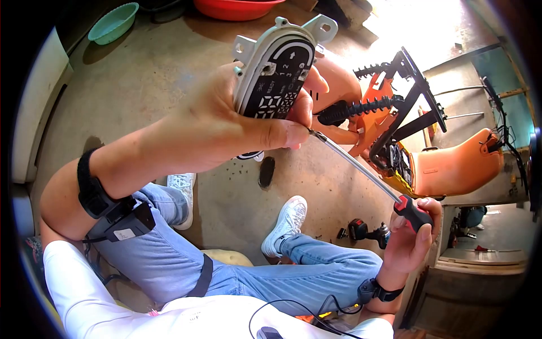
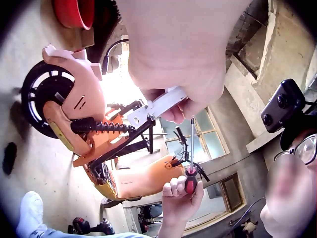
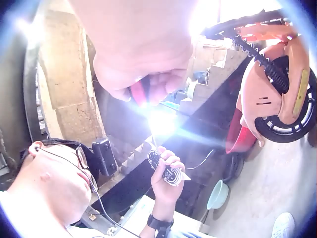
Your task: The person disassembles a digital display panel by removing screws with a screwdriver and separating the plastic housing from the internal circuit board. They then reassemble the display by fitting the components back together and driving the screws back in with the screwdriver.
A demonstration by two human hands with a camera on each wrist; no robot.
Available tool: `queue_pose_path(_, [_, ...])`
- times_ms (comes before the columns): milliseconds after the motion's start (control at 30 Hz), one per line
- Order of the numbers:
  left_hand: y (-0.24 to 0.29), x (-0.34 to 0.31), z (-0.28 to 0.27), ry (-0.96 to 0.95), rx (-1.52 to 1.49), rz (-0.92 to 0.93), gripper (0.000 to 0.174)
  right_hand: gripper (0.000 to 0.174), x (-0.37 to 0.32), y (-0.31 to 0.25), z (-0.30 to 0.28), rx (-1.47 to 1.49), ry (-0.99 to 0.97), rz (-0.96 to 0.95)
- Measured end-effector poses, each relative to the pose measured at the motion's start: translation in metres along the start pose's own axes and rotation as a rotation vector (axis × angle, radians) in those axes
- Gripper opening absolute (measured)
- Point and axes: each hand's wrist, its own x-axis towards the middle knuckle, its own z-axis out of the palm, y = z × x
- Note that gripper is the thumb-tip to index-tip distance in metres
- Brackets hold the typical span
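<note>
My left hand (image 1: 226, 130) (image 2: 176, 54) (image 3: 167, 186) grips an oval display panel (image 1: 272, 85) (image 2: 169, 100) (image 3: 172, 173) with a white rim, mounting tabs and a black face with printed numbers. The handle of a red and black screwdriver (image 1: 413, 213) (image 2: 191, 181) (image 3: 139, 91) is held in my right hand (image 1: 411, 240) (image 2: 179, 203) (image 3: 143, 62). Its long metal shaft points up and left in the head view, the tip at my left thumb and fingertips beside the panel. Whether a screw sits at the tip, I cannot tell.
A partly dismantled orange scooter (image 1: 457, 166) with black shock springs lies beyond my right hand. A cordless drill (image 1: 367, 230) rests on the floor (image 1: 226, 214). Green (image 1: 113, 24) and red (image 1: 240, 8) basins stand at the back.
</note>
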Motion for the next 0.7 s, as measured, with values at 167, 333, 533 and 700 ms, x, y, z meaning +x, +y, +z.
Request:
queue_pose_path(167, [0.0064, -0.0003, 0.0008, 0.008, -0.049, -0.106, 0.048, 0.054, -0.0003, 0.0008, 0.0011, -0.008, 0.011, -0.014])
queue_pose_path(333, [0.0046, -0.0004, -0.0009, 0.003, 0.006, -0.073, 0.049, 0.054, 0.0003, 0.0003, 0.0018, -0.021, 0.012, -0.023])
queue_pose_path(533, [0.0035, -0.0006, -0.0003, 0.011, 0.004, -0.066, 0.049, 0.054, -0.0005, 0.0004, 0.0008, -0.019, -0.010, -0.006])
queue_pose_path(700, [0.0071, -0.0009, 0.0003, 0.015, 0.052, -0.098, 0.048, 0.053, 0.0003, 0.0003, 0.0034, -0.030, 0.026, -0.022])
